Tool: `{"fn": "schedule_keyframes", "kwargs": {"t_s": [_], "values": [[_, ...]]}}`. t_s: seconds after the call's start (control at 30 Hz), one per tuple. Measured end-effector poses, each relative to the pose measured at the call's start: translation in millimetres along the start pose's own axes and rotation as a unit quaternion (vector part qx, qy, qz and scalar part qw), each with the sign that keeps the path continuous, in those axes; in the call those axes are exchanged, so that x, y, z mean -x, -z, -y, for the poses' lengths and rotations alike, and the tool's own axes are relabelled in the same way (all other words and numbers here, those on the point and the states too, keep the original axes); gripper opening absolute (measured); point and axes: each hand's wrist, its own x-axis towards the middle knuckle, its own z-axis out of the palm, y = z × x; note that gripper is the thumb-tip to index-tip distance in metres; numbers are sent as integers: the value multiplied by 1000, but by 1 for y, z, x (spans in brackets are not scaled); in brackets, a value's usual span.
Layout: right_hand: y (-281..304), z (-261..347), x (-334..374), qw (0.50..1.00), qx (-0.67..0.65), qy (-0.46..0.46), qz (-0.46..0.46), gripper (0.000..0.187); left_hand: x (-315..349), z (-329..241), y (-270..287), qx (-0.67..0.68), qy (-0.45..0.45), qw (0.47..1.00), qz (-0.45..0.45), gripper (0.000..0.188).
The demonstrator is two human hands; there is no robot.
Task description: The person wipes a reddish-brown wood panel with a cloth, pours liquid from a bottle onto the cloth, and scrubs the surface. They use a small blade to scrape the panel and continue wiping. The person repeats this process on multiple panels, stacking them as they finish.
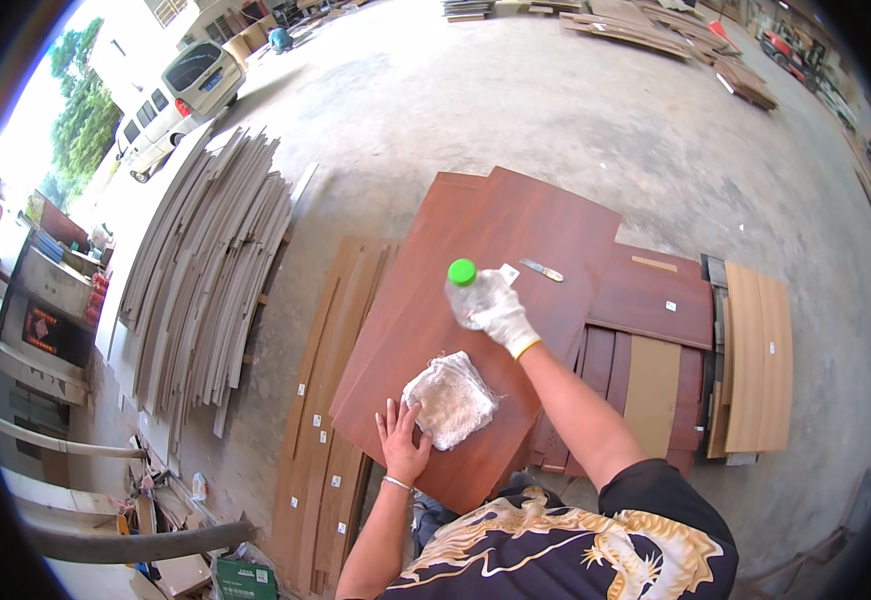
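Note:
A reddish-brown wood panel (515, 230) lies in front of me on a stack of similar boards. My right hand (503, 312), in a white work glove, is closed around a clear plastic bottle (465, 298) with a green cap, above the panel. My left hand (402, 440) is bare, its fingers spread on the panel, with the thumb side against a folded white cloth (451, 398) that is stained tan in the middle. Beyond the right hand rest a putty knife or similar flat-bladed tool (542, 270) and a small white label (508, 272).
Long brown boards (330, 400) lie along the panel's left side. Further left is a tall pile of grey strips (210, 270). Dark red panels (655, 295) and light wood boards (758, 355) stand to the right. A white van (180, 95) is parked at the far left.

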Motion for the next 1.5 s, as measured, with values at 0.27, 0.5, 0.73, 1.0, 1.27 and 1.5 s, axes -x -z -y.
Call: {"fn": "schedule_keyframes", "kwargs": {"t_s": [0.27, 0.5, 0.73, 1.0, 1.27, 1.5], "values": [[-9, 3, 49, 989, 74, 73, 103, 85, -33, -2, 11, 218, -39, 974, 50, 56], [102, -95, -5, 845, 462, 109, -246, 39, -34, -1, 10, 406, 27, 913, 31, 60], [69, -74, -59, 843, 510, -155, -66, 17, -28, 22, 22, 361, 19, 932, 14, 56], [57, -67, -3, 938, 305, -145, -82, 18, -32, 13, 6, 295, -13, 954, -47, 45], [126, -174, 231, 802, -149, -382, -434, 12, -35, 13, -1, 200, -72, 976, -50, 45], [-4, -185, 294, 792, -320, -470, -222, 19, -46, 7, 10, 149, -78, 986, 6, 47]]}}
